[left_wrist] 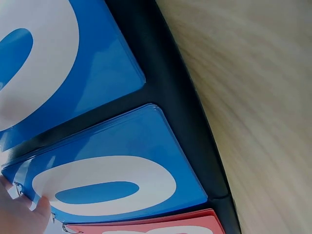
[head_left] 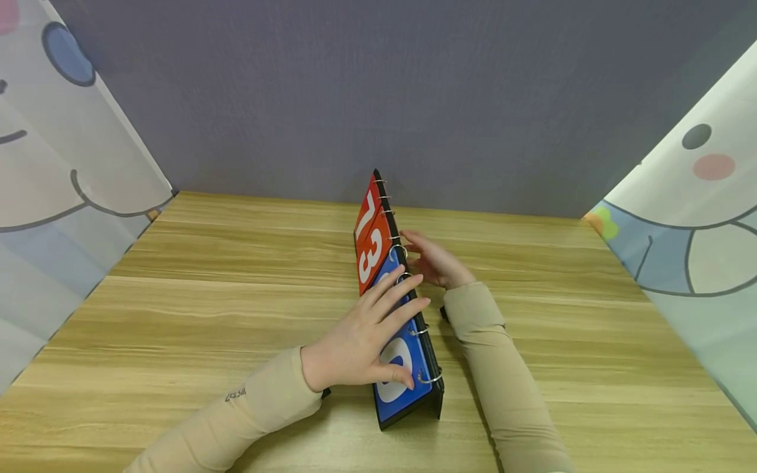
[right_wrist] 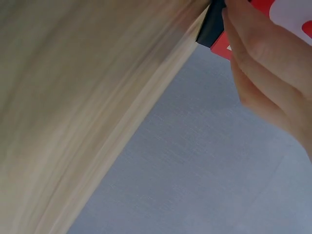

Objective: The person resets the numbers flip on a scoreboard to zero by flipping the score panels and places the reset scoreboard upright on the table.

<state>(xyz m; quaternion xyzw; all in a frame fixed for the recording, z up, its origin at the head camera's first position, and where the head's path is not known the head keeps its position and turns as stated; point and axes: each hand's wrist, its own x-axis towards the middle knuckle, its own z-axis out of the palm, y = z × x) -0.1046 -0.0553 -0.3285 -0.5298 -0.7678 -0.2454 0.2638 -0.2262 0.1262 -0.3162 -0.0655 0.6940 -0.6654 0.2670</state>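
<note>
A tabletop flip scoreboard with a black stand (head_left: 436,368) stands across the middle of the table, its number cards hung on metal rings. Red cards (head_left: 383,226) reading 1 and 3 are at the far end, blue cards (head_left: 418,371) at the near end. Both blue cards (left_wrist: 161,141) show 0 in the left wrist view. My left hand (head_left: 367,341) lies over the blue cards with its fingers spread toward the rings. On the other side of the board is my right hand (head_left: 439,263), fingers extended near the middle rings; the board partly hides its fingertips.
The wooden table (head_left: 236,295) runs back to a grey partition (head_left: 378,98). Printed cartoon panels border it on the left (head_left: 35,276) and right (head_left: 698,197).
</note>
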